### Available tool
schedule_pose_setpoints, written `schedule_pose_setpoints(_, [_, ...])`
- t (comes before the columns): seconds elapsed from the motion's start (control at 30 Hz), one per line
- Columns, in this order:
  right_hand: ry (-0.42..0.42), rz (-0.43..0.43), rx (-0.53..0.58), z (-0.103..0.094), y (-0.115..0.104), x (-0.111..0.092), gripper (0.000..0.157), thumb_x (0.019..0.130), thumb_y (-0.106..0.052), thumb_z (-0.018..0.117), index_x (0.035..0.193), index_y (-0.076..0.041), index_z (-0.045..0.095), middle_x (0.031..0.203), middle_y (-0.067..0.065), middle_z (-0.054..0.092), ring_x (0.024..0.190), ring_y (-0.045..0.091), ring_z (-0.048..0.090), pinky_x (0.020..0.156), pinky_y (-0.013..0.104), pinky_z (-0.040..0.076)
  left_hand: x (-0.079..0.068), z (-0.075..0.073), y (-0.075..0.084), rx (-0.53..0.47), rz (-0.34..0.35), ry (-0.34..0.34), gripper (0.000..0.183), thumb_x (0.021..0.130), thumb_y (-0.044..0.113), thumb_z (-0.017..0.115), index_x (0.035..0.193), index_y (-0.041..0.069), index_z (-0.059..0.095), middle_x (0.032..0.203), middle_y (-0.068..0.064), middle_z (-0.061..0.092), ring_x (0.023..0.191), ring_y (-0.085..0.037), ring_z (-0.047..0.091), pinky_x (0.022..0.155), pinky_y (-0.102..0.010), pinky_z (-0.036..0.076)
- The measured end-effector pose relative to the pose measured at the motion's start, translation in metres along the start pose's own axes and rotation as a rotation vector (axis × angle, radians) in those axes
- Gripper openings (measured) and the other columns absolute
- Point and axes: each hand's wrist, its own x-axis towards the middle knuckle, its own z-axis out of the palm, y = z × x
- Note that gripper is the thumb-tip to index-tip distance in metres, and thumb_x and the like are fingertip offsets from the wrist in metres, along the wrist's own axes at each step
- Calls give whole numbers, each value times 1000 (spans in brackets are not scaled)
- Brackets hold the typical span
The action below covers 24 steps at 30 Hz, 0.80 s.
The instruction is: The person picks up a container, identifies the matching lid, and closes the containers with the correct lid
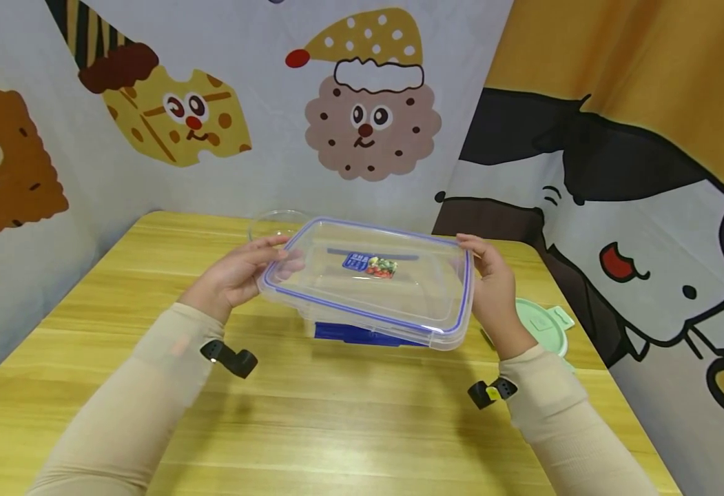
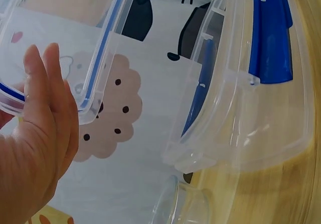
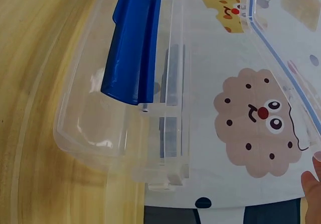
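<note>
Head: clear lid (image 1: 374,293) was clasped at both ends by left hand (image 1: 234,275) and right hand (image 1: 494,286), above a box (image 1: 349,333) it partly hid on the tabletop (image 1: 337,427), left wrist: bowl (image 2: 188,204) was cut off, right wrist: fingers (image 3: 311,188) mostly lay outside

home-like spot, exact room type cannot be told. a wood-grain table (image 1: 349,441) is seen, backed by a white cloth (image 1: 275,138) printed with a cartoon cheese (image 1: 178,141) and a cartoon biscuit (image 1: 373,155). right side is closed off by a yellow, black and white cloth (image 1: 665,220), cartoon-printed too. household kitchenware is shown: clear food-box lid (image 1: 423,289), green lid (image 1: 544,331).
</note>
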Motion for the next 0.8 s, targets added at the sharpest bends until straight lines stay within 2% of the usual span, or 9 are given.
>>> schedule_pose_setpoints(0.13, [3, 78, -12, 0, -1, 4, 30, 91, 6, 61, 120, 8, 57, 125, 17, 59, 109, -4, 54, 97, 15, 44, -1, 3, -1, -13, 14, 4, 59, 101, -3, 35, 153, 1, 8, 99, -9, 65, 77, -15, 71, 63, -17, 56])
schedule_pose_setpoints(0.3, [3, 150, -9, -1, -3, 7, 40, 91, 5, 61, 130, 6, 51, 129, 16, 57, 112, 2, 55, 93, 14, 45, -2, 5, -1, -46, 28, 8, 60, 101, -3, 36, 154, 2, 8, 102, -8, 66, 78, -16, 71, 64, -18, 56])
schedule_pose_setpoints(0.47, [9, 289, 3, -1, -6, 9, 47, 93, -4, 62, 137, 1, 45, 125, 8, 57, 107, 3, 55, 85, 14, 46, -1, 5, -3, -55, 41, 12, 59, 101, -3, 36, 153, 3, 9, 103, -8, 66, 79, -17, 71, 65, -18, 57])
schedule_pose_setpoints(0.63, [0, 399, 21, -1, -11, 11, 48, 94, -16, 63, 138, -3, 47, 111, -6, 59, 97, 5, 56, 78, 13, 50, -1, 4, -4, -82, 49, 15, 62, 101, -2, 37, 155, 6, 6, 107, -8, 64, 80, -18, 71, 66, -19, 57])
schedule_pose_setpoints(0.8, [-33, 502, 28, 1, -17, 12, 48, 92, -26, 67, 133, -6, 52, 103, -8, 62, 92, 6, 60, 77, 14, 53, -2, 4, -5, -99, 61, 15, 63, 101, -2, 38, 155, 7, 7, 110, -9, 62, 81, -18, 71, 67, -19, 57])
